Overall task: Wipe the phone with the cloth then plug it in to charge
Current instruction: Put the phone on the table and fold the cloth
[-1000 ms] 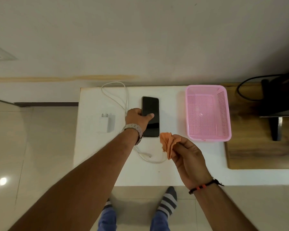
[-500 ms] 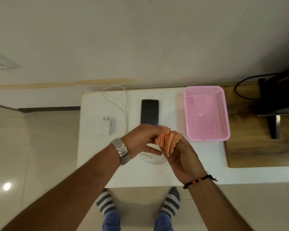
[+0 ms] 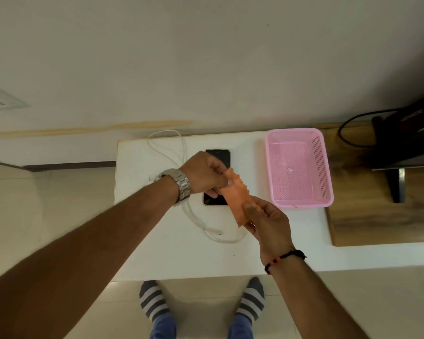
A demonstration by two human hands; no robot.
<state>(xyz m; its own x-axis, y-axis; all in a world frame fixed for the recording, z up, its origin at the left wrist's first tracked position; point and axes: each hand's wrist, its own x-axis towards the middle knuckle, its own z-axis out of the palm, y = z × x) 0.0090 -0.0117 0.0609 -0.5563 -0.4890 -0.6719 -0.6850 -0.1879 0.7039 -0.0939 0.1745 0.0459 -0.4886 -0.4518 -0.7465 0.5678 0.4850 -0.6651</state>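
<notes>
Here both hands pinch the orange cloth [image 3: 237,196], left hand [image 3: 203,173] at its far end, right hand [image 3: 264,218] at its near end, above the phone [image 3: 220,157] lying flat on the surface [image 3: 157,253]. The cloth looks soft and light; the phone looks rigid, smooth and probably slippery, best gripped by its long edges.

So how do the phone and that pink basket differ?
The phone is dark, flat and solid; the pink basket is pale, walled and perforated. The phone is partly hidden behind the hands and the orange cloth; the basket stands unobstructed. Both rest on the white table.
</notes>
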